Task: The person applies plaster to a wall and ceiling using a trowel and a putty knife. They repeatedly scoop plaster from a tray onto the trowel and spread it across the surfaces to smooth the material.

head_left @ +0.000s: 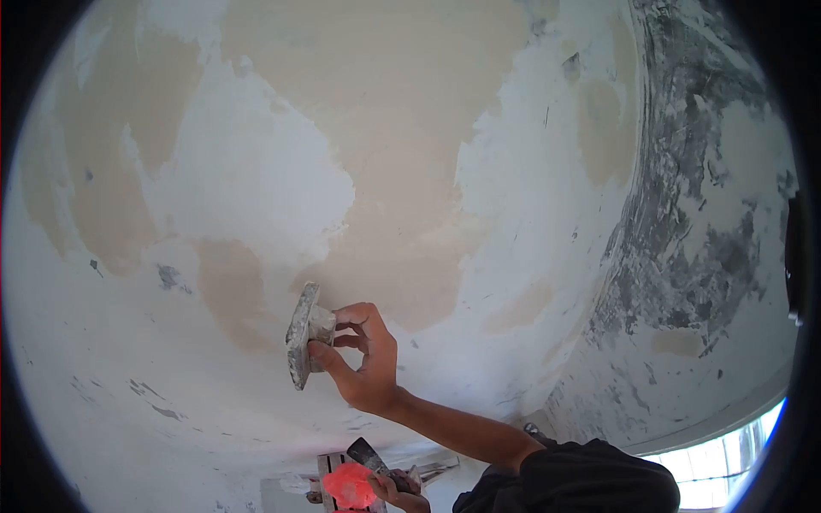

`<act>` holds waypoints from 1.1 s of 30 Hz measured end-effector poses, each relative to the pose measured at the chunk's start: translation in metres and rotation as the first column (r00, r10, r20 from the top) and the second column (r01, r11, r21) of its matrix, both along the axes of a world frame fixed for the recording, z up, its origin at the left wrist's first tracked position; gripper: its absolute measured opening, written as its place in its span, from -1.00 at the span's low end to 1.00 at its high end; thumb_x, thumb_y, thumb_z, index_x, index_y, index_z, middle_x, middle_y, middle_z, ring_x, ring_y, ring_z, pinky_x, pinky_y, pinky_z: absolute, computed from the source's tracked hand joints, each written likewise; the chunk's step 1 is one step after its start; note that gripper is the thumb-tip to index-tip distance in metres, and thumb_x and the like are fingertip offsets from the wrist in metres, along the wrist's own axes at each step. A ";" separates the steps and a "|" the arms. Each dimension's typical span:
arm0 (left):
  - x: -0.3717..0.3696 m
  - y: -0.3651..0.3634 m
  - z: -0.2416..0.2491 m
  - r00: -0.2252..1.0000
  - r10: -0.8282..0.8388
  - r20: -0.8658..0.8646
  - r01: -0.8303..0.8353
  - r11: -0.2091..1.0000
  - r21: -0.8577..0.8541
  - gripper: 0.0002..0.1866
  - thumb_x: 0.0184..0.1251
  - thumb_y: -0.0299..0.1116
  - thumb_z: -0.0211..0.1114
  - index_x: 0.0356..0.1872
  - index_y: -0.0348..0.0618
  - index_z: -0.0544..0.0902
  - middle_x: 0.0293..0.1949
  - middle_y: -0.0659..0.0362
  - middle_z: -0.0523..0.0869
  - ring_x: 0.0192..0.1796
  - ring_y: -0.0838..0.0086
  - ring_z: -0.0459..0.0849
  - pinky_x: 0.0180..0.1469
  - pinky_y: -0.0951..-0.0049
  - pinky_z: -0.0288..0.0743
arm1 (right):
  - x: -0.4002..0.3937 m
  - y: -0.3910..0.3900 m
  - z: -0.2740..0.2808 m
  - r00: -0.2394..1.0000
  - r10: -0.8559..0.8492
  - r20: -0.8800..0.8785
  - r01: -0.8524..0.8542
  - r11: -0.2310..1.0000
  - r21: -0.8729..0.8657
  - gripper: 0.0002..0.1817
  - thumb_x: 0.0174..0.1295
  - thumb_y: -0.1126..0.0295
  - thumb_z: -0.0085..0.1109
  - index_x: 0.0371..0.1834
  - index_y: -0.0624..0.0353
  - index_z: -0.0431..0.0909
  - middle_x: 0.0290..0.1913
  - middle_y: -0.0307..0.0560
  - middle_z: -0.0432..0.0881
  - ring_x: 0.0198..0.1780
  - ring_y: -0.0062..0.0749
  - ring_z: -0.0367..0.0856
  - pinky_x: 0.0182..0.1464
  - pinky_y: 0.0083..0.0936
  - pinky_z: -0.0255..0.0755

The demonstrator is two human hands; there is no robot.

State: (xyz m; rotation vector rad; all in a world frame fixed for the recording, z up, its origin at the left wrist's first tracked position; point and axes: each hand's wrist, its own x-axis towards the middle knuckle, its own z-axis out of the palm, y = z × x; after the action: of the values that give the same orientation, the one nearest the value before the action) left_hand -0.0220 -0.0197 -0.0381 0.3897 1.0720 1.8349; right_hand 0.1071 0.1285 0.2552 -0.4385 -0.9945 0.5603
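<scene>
My right hand (pixel 368 363) reaches up to the wall from the lower right, thumb below and fingers above. It grips the handle of a plastering trowel (pixel 301 336), seen nearly edge-on and crusted with plaster. The trowel is at the wall (pixel 402 214), where beige and white plaster patches meet. Low in the view, my left hand (pixel 400 496) is closed around a putty knife (pixel 368 456) with a wide dark blade pointing up and left. A bright pinkish-red thing (pixel 349 486) is beside this hand; I cannot make out what it is.
A grey, rough, streaked wall section (pixel 684 214) curves up on the right. A bright window (pixel 718 466) is at the lower right. A slatted object (pixel 329 466) stands below, behind the pinkish-red thing. My dark sleeve (pixel 599 479) fills the bottom right.
</scene>
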 end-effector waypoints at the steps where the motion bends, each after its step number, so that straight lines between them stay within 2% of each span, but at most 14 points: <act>1: 0.002 0.001 -0.002 0.999 0.021 -0.025 -0.022 0.998 -0.051 -0.53 0.44 -0.39 0.10 0.35 0.07 0.34 -0.62 0.32 0.32 -0.72 0.66 0.16 -0.75 0.62 0.06 | 0.005 -0.011 -0.011 0.997 -0.031 -0.075 0.031 1.000 0.003 -0.62 0.19 0.55 0.33 -0.02 0.22 0.33 -0.12 -0.13 0.52 -0.09 -0.53 0.58 -0.15 -0.59 0.57; 4: 0.005 -0.004 -0.004 0.997 0.041 0.070 -0.040 0.999 -0.022 -0.49 0.44 -0.39 0.09 0.39 0.04 0.29 -0.61 0.31 0.35 -0.72 0.68 0.16 -0.75 0.61 0.05 | 0.038 -0.033 -0.038 0.950 -0.129 -0.285 0.123 0.992 -0.040 -0.60 0.23 0.56 0.28 0.01 0.23 0.27 -0.08 -0.09 0.47 -0.05 -0.51 0.55 -0.11 -0.54 0.60; 5: 0.005 -0.006 -0.004 0.996 0.050 0.073 -0.048 0.998 -0.027 -0.49 0.44 -0.39 0.09 0.39 0.04 0.29 -0.61 0.31 0.35 -0.72 0.68 0.16 -0.75 0.61 0.05 | 0.050 -0.037 -0.033 0.908 -0.209 -0.364 0.200 0.978 -0.062 -0.63 0.31 0.47 0.22 0.05 0.23 0.25 -0.11 -0.14 0.50 -0.06 -0.59 0.47 -0.03 -0.61 0.41; 7: 0.006 -0.007 -0.003 0.998 0.036 -0.052 -0.043 0.990 -0.134 -0.48 0.44 -0.40 0.09 0.40 0.00 0.27 -0.62 0.30 0.37 -0.73 0.69 0.17 -0.76 0.61 0.04 | 0.073 -0.028 -0.053 0.855 -0.364 -0.369 0.317 0.930 -0.183 -0.67 0.37 0.37 0.17 0.04 0.20 0.26 -0.09 -0.18 0.47 -0.10 -0.62 0.46 -0.12 -0.64 0.43; 11: 0.011 -0.008 0.003 0.984 -0.011 -0.178 0.007 1.000 -0.022 -0.49 0.45 -0.42 0.06 0.40 -0.03 0.27 -0.63 0.30 0.37 -0.74 0.69 0.18 -0.77 0.61 0.03 | 0.080 -0.014 -0.048 0.822 -0.347 -0.451 0.255 0.933 -0.252 -0.67 0.35 0.34 0.20 -0.01 0.18 0.27 -0.09 -0.19 0.46 -0.11 -0.64 0.48 -0.21 -0.63 0.46; 13: 0.003 -0.002 -0.012 0.998 0.028 0.059 -0.022 0.995 -0.102 -0.51 0.47 -0.42 0.05 0.40 0.00 0.28 -0.64 0.30 0.36 -0.74 0.70 0.17 -0.77 0.62 0.02 | 0.072 -0.012 -0.027 0.817 -0.343 -0.464 0.236 0.932 -0.275 -0.67 0.35 0.33 0.22 -0.03 0.18 0.27 -0.09 -0.20 0.46 -0.12 -0.64 0.49 -0.22 -0.62 0.47; 15: 0.007 -0.001 -0.001 0.997 -0.001 0.081 0.009 0.996 -0.093 -0.50 0.47 -0.40 0.07 0.40 0.00 0.27 -0.64 0.31 0.35 -0.74 0.70 0.16 -0.77 0.62 0.00 | 0.063 -0.009 0.004 0.813 -0.318 -0.487 0.222 0.944 -0.244 -0.64 0.33 0.30 0.26 -0.04 0.17 0.27 -0.10 -0.21 0.46 -0.13 -0.63 0.50 -0.21 -0.61 0.48; 20: 0.013 -0.003 0.000 0.999 -0.049 0.022 0.051 0.994 -0.097 -0.49 0.50 -0.34 0.10 0.41 0.04 0.25 -0.62 0.34 0.32 -0.73 0.71 0.12 -0.75 0.63 -0.02 | 0.029 0.004 0.065 0.872 -0.060 -0.485 0.092 0.995 0.041 -0.63 0.26 0.53 0.29 -0.05 0.16 0.25 -0.10 -0.20 0.47 -0.13 -0.60 0.52 -0.24 -0.66 0.47; 22: 0.017 -0.006 0.001 0.999 -0.036 0.007 0.037 0.993 -0.110 -0.46 0.51 -0.33 0.08 0.46 0.07 0.20 -0.62 0.35 0.31 -0.72 0.71 0.11 -0.74 0.63 -0.03 | 0.016 -0.008 0.058 0.917 0.127 -0.379 -0.108 0.992 0.071 -0.60 0.23 0.64 0.25 -0.04 0.15 0.21 -0.09 -0.17 0.49 -0.12 -0.58 0.53 -0.24 -0.68 0.47; 25: 0.016 -0.008 0.000 0.999 -0.051 -0.003 0.050 0.994 -0.097 -0.42 0.52 -0.34 0.06 0.50 0.11 0.14 -0.62 0.34 0.31 -0.72 0.71 0.11 -0.74 0.63 -0.03 | 0.016 -0.036 0.010 0.897 0.106 -0.430 -0.121 0.993 -0.009 -0.60 0.24 0.66 0.21 -0.03 0.13 0.19 -0.07 -0.15 0.49 -0.08 -0.56 0.53 -0.22 -0.68 0.49; 27: 0.017 -0.008 -0.001 0.999 -0.034 -0.043 0.029 0.995 -0.094 -0.39 0.52 -0.35 0.04 0.53 0.11 0.09 -0.62 0.34 0.31 -0.72 0.70 0.11 -0.74 0.62 -0.03 | 0.030 -0.039 -0.029 0.867 0.047 -0.496 -0.086 0.995 -0.057 -0.63 0.25 0.61 0.23 -0.04 0.16 0.22 -0.05 -0.12 0.47 -0.02 -0.53 0.51 -0.09 -0.50 0.61; 29: 0.013 -0.009 -0.005 0.996 -0.003 -0.086 -0.008 0.991 -0.131 -0.43 0.52 -0.34 0.03 0.51 0.09 0.14 -0.61 0.34 0.32 -0.72 0.70 0.12 -0.74 0.62 -0.03 | 0.048 -0.036 -0.051 0.796 -0.052 -0.604 -0.085 0.977 -0.195 -0.64 0.27 0.56 0.23 -0.03 0.17 0.21 -0.03 -0.11 0.44 0.00 -0.52 0.50 -0.06 -0.47 0.61; 31: 0.012 -0.010 -0.001 0.998 0.011 -0.065 -0.020 0.990 -0.138 -0.44 0.52 -0.33 0.04 0.50 0.08 0.17 -0.60 0.33 0.33 -0.72 0.70 0.13 -0.75 0.62 -0.03 | 0.064 -0.031 -0.054 0.785 -0.219 -0.579 0.034 0.949 -0.313 -0.68 0.34 0.36 0.20 -0.01 0.12 0.24 -0.05 -0.20 0.48 -0.06 -0.59 0.53 -0.17 -0.53 0.59; 33: 0.011 -0.007 -0.006 0.999 0.017 -0.043 -0.023 0.990 -0.139 -0.45 0.51 -0.33 0.04 0.49 0.07 0.19 -0.60 0.33 0.34 -0.72 0.69 0.14 -0.75 0.61 -0.02 | 0.073 -0.025 -0.056 0.754 -0.218 -0.620 0.012 0.948 -0.320 -0.65 0.32 0.39 0.21 -0.04 0.19 0.20 0.02 -0.08 0.38 0.01 -0.48 0.51 -0.11 -0.41 0.63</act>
State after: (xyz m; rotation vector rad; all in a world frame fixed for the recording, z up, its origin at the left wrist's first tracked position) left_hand -0.0113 -0.0264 -0.0437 0.3369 1.2288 1.7639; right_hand 0.1806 0.1037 0.1997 -0.5187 -0.1997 0.6884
